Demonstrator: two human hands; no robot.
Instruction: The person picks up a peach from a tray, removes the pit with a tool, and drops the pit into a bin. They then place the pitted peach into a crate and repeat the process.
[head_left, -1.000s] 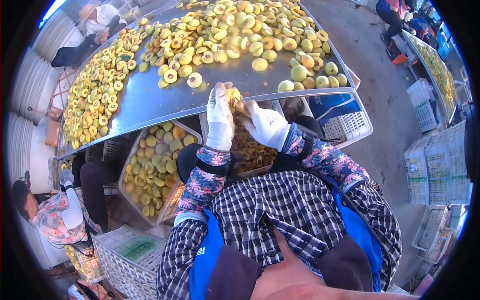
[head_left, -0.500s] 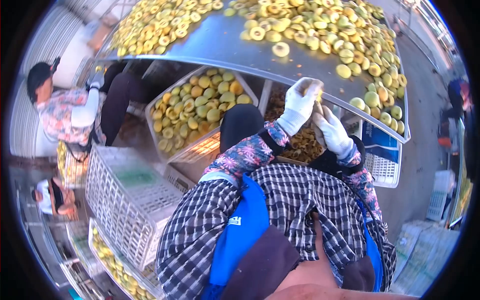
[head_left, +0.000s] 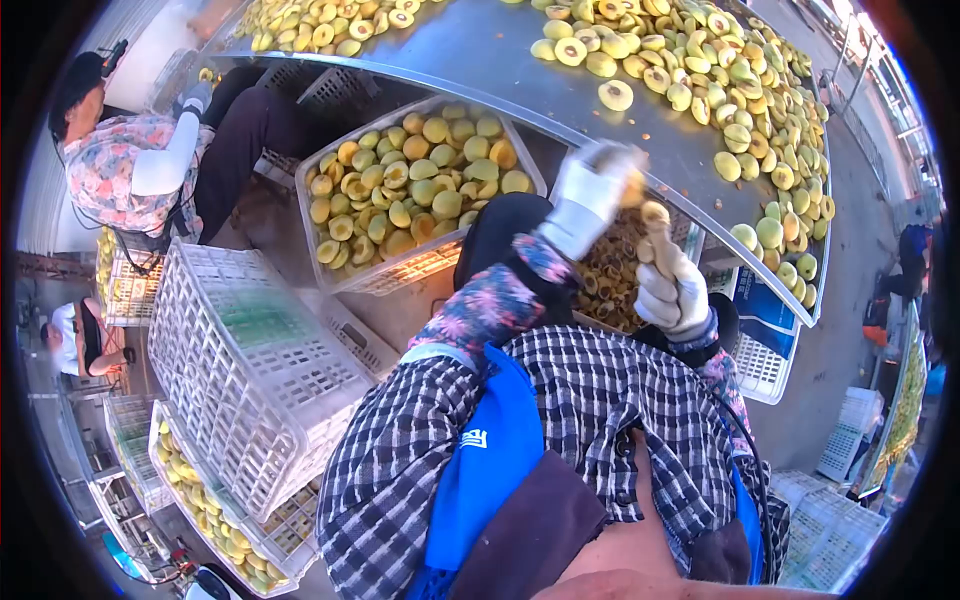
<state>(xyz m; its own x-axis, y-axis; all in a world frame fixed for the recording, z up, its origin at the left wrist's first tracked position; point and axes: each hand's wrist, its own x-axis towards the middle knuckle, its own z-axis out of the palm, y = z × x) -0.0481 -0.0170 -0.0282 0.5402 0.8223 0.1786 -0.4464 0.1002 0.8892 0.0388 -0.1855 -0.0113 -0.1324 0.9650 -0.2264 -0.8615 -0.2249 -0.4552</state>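
Note:
My left hand (head_left: 592, 195), in a white glove, is above the table's front edge. Its fingers are smeared by motion, with a yellow-orange patch at their tips; whether they grip a fruit piece cannot be told. Just below and to the right, my right hand (head_left: 672, 285) is closed, its gloved fingers curled and stained brown. A tan, round-tipped shape (head_left: 656, 215) points up from it, a stained finger or a held thing. Halved apricot-like fruits (head_left: 690, 80) lie on the metal table (head_left: 480, 75). Beneath my hands is a container of brownish pieces (head_left: 608, 275).
A crate of yellow-green fruit (head_left: 415, 190) stands left of my knee. An upturned white crate (head_left: 250, 350) is nearer my left side. Another person (head_left: 130, 160) sits at the table's left end. More crates (head_left: 850, 430) stand at the right, and a blue bag (head_left: 762, 310) hangs by the table.
My hands have come apart: the left is blurred in motion near the table edge, the right has turned upright and lower. The view has shifted slightly.

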